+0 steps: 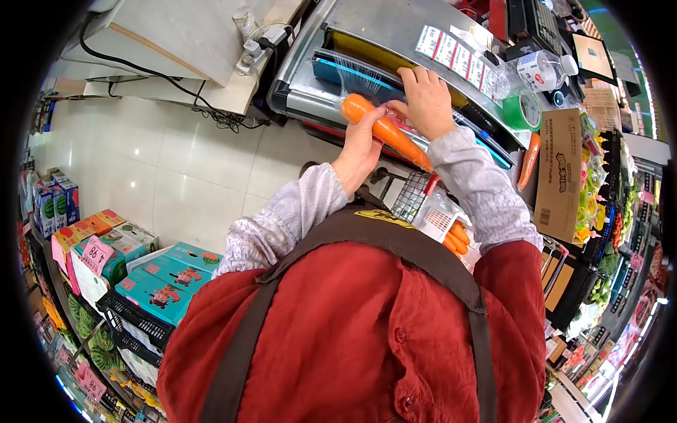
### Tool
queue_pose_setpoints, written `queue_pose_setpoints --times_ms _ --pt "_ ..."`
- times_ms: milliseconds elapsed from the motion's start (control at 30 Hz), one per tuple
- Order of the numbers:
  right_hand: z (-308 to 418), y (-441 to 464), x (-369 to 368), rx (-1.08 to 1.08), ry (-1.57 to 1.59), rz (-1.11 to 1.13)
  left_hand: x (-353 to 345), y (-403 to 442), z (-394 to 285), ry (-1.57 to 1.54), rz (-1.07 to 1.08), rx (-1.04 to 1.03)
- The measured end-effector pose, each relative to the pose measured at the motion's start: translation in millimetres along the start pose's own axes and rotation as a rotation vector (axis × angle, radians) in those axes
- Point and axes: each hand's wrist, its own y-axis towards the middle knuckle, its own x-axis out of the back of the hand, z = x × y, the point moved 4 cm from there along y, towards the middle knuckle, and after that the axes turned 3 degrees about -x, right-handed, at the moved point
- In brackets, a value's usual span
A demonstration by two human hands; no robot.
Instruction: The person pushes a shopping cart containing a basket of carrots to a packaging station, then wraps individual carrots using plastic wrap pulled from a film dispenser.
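Observation:
My left hand (358, 149) is closed around a large orange carrot (403, 143), its thumb along the top. Shiny clear film covers the carrot, and a loose sheet of cling film (356, 74) stretches from its upper end to the wrapping machine (296, 88). My right hand (427, 101) is just above the carrot's middle, its thumb apart and its fingers bent over the machine's dark slot; I see nothing held in it. The machine's blue strip (374, 82) runs beneath the film.
Carrots (457, 238) lie in a white basket (436, 220) by a wire cart (409, 199). Another carrot (529, 161) rests beside a cardboard box (559, 176). Green tape (522, 111), a plastic bottle (546, 69) and price labels (458, 58) sit on the machine side. Teal cartons (166, 282) stand left.

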Motion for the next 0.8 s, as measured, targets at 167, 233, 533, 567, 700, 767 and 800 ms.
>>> queue_pose_setpoints --times_ms 167,233,533,567,700,767,800 --pt "3.9 6.2 -6.1 -0.053 -0.082 0.093 -1.4 7.5 -0.5 0.114 -0.076 -0.057" --pt "4.6 8.0 -7.5 -0.059 -0.092 0.099 -0.4 9.8 -0.5 0.126 -0.075 -0.057" --pt "-5.8 0.4 -16.8 0.025 -0.022 -0.009 -10.8 -31.1 -19.6 0.038 0.287 0.03" --pt "-8.0 -0.3 -14.9 0.044 0.06 -0.056 0.2 -32.8 -20.7 0.037 0.238 0.035" --pt "-10.9 -2.5 -20.2 0.082 0.079 -0.108 15.3 -38.7 -18.2 0.069 0.143 0.021" --pt "-13.2 -1.8 -21.2 0.08 0.088 -0.125 9.7 -56.6 -20.0 0.066 0.174 -0.001" --pt "-13.1 -1.3 -21.7 0.082 0.072 -0.124 3.7 -70.2 -25.2 0.045 0.215 0.006"
